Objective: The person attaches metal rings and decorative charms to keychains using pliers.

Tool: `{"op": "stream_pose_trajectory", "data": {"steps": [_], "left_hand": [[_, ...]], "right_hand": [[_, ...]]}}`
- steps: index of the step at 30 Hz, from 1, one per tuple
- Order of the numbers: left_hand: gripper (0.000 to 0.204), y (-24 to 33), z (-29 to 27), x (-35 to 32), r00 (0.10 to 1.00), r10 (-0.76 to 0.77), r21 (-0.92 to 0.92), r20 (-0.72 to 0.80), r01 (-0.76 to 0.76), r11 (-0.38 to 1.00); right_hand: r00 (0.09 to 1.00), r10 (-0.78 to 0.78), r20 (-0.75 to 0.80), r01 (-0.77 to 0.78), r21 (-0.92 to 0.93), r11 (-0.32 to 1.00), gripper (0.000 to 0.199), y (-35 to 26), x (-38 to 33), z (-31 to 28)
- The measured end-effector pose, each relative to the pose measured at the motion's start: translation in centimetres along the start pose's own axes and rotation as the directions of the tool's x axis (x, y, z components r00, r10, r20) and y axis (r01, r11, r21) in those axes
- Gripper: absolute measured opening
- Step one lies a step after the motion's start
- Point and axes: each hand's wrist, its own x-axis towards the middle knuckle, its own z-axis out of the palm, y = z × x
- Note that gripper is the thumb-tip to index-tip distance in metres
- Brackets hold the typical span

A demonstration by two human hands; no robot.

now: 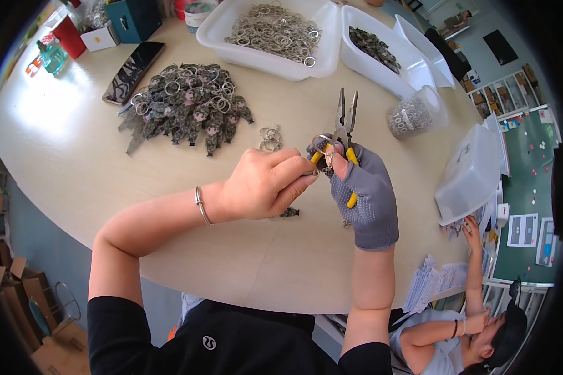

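Note:
My left hand (266, 182) is closed, with thumb and forefinger pinching a small piece whose kind I cannot make out. Its tip meets the fingers of my right hand (368, 197), which wears a grey fingertip-less glove with dotted grip. That hand is wrapped round needle-nose pliers (343, 130) with yellow handles, their jaws pointing away and slightly apart. A key ring and a short chain (329, 161) sit at its thumb and forefinger. Partly under my left hand lies a camouflage figure charm (289, 212). Beyond it is a little cluster of loose key rings (270, 137).
A heap of camouflage figure keychains (191, 106) lies left, beside a phone (134, 72). Behind stand a white tub of key rings (275, 34), another tub (381, 53) and a clear cup of small metal parts (413, 115). Another person (447, 337) sits at right, near a translucent bin (469, 175).

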Motion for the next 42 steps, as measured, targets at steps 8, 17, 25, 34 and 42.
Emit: {"op": "stream_pose_trajectory", "data": {"steps": [8, 17, 25, 34, 42], "left_hand": [[0.01, -0.1, 0.1, 0.1, 0.999, 0.034, 0.002, -0.017, -0.034, 0.999], [0.01, 0.0, 0.0, 0.0, 0.998, 0.053, 0.005, -0.02, -0.053, 0.999], [0.027, -0.4, -0.5, 0.3, 0.98, 0.189, 0.083, -0.057, -0.184, 0.979], [0.03, -0.2, -0.9, 0.9, 0.942, 0.334, 0.183, -0.016, -0.326, 0.928], [0.024, -0.1, -0.8, 1.0, 0.911, 0.413, 0.158, 0.007, -0.409, 0.899]], "right_hand": [[0.999, -0.032, 0.021, 0.031, 0.038, 0.999, 0.018, 0.1, -0.3, 0.7], [1.0, -0.016, -0.017, 0.017, 0.03, 0.999, 0.016, 0.1, -0.3, 0.9], [0.99, -0.138, -0.009, 0.134, -0.189, 0.973, 0.013, 0.6, -2.2, -0.2], [0.74, -0.555, 0.379, 0.587, -0.767, 0.26, 0.025, 2.1, -5.3, -3.2], [0.676, -0.577, 0.459, 0.601, -0.796, 0.071, 0.029, 2.3, -5.9, -3.3]]}}
